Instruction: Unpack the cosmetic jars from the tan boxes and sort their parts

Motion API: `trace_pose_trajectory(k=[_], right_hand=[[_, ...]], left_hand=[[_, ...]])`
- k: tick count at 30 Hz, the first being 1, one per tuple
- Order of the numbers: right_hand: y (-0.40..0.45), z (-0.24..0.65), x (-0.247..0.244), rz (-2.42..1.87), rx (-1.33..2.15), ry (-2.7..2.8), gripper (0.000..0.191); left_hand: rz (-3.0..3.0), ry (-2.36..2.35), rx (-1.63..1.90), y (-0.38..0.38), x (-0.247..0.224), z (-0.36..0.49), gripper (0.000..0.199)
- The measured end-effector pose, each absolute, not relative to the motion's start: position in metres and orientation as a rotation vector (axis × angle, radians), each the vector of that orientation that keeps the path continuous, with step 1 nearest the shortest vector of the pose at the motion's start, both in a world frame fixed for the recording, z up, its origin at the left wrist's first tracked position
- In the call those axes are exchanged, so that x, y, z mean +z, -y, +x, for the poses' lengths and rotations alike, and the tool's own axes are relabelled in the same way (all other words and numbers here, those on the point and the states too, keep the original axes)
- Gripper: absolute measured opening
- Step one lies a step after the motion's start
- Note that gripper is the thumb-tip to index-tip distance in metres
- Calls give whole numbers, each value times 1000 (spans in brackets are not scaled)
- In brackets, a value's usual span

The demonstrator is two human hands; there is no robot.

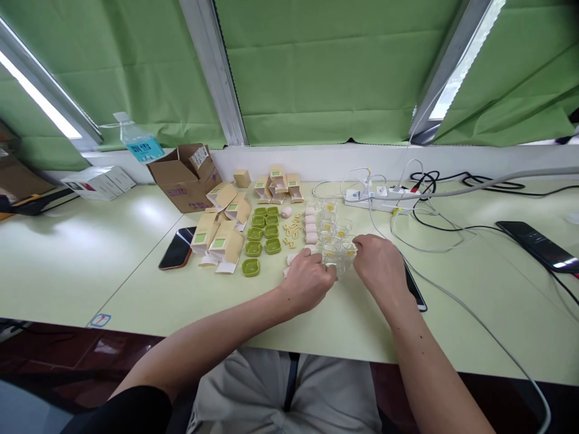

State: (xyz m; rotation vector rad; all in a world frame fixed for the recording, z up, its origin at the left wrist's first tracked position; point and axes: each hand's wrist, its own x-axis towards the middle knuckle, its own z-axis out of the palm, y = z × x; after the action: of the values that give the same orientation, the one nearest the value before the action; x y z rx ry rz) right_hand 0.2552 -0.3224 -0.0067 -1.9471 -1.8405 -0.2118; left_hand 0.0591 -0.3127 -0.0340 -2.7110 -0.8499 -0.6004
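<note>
My left hand is closed, its curled fingers at the near end of the clear plastic cups; what lies in its fingers is hidden. My right hand pinches the rim of a clear plastic cup with a yellow mark on it. Left of the cups runs a column of small pale pink pieces, the nearest partly covered by my left hand. Small yellow loop-shaped pieces lie farther left. Beside them stand two columns of green square dishes.
Opened small cardboard boxes and a phone lie at left. Behind are a brown carton, a bottle and more small boxes. A power strip with cables and another phone occupy the right.
</note>
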Motion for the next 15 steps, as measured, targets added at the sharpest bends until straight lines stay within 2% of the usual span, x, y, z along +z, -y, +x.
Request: trace_pose_trajectory(k=[5, 9, 12, 15], right_hand=[[345, 238, 13, -1101, -564, 1555, 20], [356, 181, 8, -671, -542, 1845, 8], [355, 134, -17, -536, -527, 2120, 31], [354, 109, -43, -377, -486, 2214, 37]], left_hand=[[-2555, 885, -845, 308, -5, 22, 38], [-2481, 1325, -919, 267, 23, -21, 30], [-2416, 1716, -847, 213, 35, -53, 29], [-2253, 1928, -706, 152, 40, -78, 30]])
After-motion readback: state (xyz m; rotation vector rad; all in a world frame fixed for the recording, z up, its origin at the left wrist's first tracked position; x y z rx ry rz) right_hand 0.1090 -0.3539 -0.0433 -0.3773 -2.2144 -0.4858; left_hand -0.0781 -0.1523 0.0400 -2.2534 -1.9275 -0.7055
